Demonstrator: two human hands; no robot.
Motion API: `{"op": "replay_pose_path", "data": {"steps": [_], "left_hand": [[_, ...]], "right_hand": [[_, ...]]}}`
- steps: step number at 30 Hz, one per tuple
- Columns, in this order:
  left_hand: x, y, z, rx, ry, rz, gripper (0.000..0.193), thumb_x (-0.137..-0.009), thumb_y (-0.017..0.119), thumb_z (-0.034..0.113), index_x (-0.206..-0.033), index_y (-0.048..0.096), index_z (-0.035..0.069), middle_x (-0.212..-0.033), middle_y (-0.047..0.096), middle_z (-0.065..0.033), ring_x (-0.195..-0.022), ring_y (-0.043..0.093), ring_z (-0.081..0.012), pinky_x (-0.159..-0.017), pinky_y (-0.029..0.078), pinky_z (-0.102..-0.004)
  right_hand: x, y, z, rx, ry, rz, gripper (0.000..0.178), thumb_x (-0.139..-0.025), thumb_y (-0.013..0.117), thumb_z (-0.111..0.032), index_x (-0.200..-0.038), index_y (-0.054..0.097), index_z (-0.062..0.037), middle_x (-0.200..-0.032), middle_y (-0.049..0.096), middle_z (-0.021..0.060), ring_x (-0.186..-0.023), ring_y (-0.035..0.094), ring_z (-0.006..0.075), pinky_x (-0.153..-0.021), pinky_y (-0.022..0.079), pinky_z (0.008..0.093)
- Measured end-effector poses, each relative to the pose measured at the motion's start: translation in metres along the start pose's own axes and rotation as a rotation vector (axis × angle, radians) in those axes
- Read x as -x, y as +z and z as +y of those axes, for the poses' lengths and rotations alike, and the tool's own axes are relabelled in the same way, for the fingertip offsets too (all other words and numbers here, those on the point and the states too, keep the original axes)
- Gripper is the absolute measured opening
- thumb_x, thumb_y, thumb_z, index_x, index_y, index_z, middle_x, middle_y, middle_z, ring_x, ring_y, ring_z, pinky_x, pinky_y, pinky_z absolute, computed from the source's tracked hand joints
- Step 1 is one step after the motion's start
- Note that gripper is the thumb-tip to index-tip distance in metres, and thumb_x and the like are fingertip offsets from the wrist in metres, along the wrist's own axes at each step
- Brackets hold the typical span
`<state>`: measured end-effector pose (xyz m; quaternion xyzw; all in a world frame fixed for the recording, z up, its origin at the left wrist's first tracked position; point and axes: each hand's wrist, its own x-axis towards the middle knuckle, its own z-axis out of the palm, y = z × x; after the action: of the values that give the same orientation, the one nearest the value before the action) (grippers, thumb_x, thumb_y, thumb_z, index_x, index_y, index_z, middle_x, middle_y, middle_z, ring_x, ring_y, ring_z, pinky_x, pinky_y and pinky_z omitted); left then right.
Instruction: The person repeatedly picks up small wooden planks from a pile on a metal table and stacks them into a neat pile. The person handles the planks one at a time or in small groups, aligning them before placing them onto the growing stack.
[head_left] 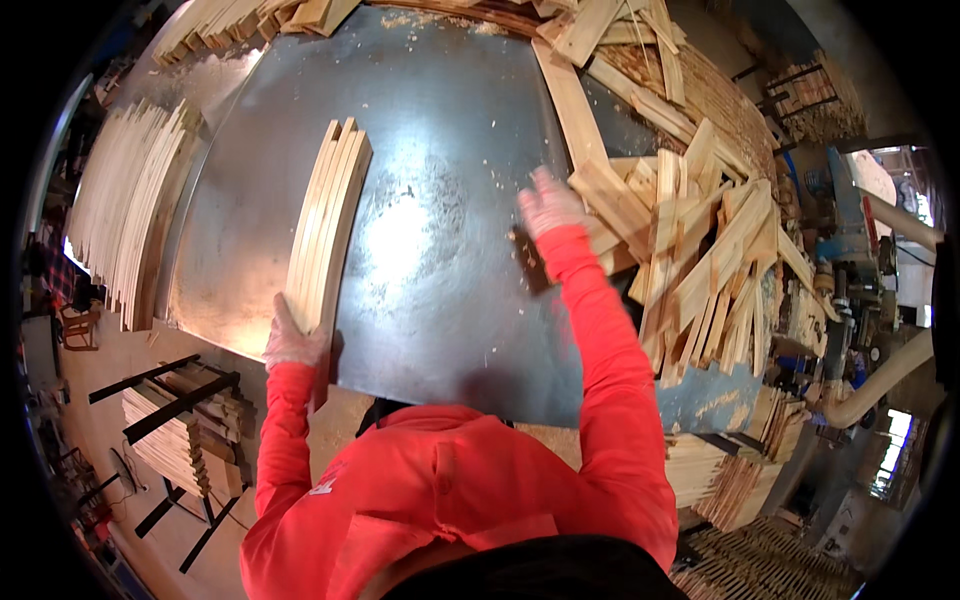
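Several pale wooden strips lie side by side in a narrow bundle on the metal tabletop. My left hand is wrapped around their near end, by the table's front edge. My right hand is over the table, slightly blurred, its fingers stretched out and nothing visible in them. Just to its right is a jumbled heap of wooden strips, lying at all angles. The right palm is turned out of sight.
A neat row of strips stands at the table's left side. More boards lie along the far edge. Below left, a black metal rack holds stacked wood; further stacks are at the lower right. Machinery with a pale duct is at far right.
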<state>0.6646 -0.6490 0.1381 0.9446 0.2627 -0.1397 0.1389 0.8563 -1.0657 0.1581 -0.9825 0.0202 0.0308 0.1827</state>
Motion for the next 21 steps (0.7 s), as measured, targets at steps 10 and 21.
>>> {"op": "replay_pose_path", "data": {"steps": [10,21], "left_hand": [[-0.041,-0.009,0.007,-0.006,0.125,0.039,0.104,-0.069,0.075,0.039,-0.150,0.018,0.010,-0.124,0.055,-0.0215,-0.110,0.058,-0.0379,-0.093,0.049,-0.0422],[-0.092,-0.033,0.051,0.282,0.175,-0.031,0.102,-0.074,0.069,0.049,-0.149,0.019,0.001,-0.128,0.049,-0.0310,-0.112,0.054,-0.0449,-0.095,0.045,-0.0508]], "right_hand": [[-0.192,-0.014,0.078,0.529,0.601,-0.486,0.103,-0.070,0.080,-0.042,-0.146,0.021,-0.0062,-0.134,0.053,0.0196,-0.122,0.055,0.0305,-0.101,0.045,0.0423],[-0.021,0.089,-0.192,-0.188,-0.225,-1.166,0.050,-0.083,0.063,-0.050,-0.111,0.069,-0.0089,-0.103,0.069,0.0189,-0.097,0.065,0.0296,-0.090,0.050,0.0394]]}}
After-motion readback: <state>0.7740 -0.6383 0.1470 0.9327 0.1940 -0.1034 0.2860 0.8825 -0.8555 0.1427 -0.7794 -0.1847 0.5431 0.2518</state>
